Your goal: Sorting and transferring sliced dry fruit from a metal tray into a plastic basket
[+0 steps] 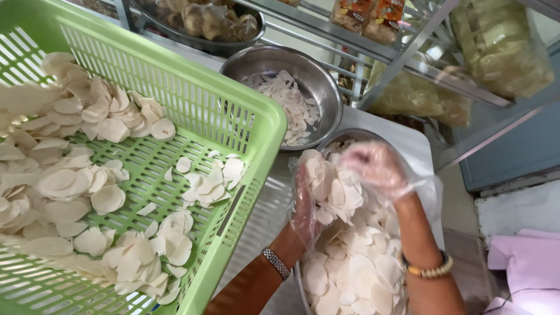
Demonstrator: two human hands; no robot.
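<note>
Left and near: a green slatted plastic basket (192, 87), tilted, scattered with pale round chips (64, 181) in loose heaps, too many to count. Far centre: a steel bowl (326, 81) with a shallow layer of smaller white slices (291, 105) along its floor. Near right: a second steel bowl (298, 286), mostly hidden under a deep mound of the same pale chips (356, 268). Farthest back: a dark round pan (198, 41) heaped with brownish lumps. Three metal vessels in all, plus the one basket.

Far right, on a metal rack (373, 46): two small packets with orange contents and several clear bags of yellowish crisps; exact bag count unclear.

Two hands, both in thin clear plastic gloves. Left hand (304, 204) cupped, palm turned right, pressed against the left side of a handful of chips (332, 189) lifted just above the mound. Right hand (376, 166) curled over the top and far side of the same handful, fingers bent, grasping. Handful thus caught between the two palms, directly over the near right bowl, touching both gloves.

One metal-link bracelet (275, 262) on the left wrist, one beaded bracelet (430, 269) on the right. Near right corner: pink cloth (525, 262).
</note>
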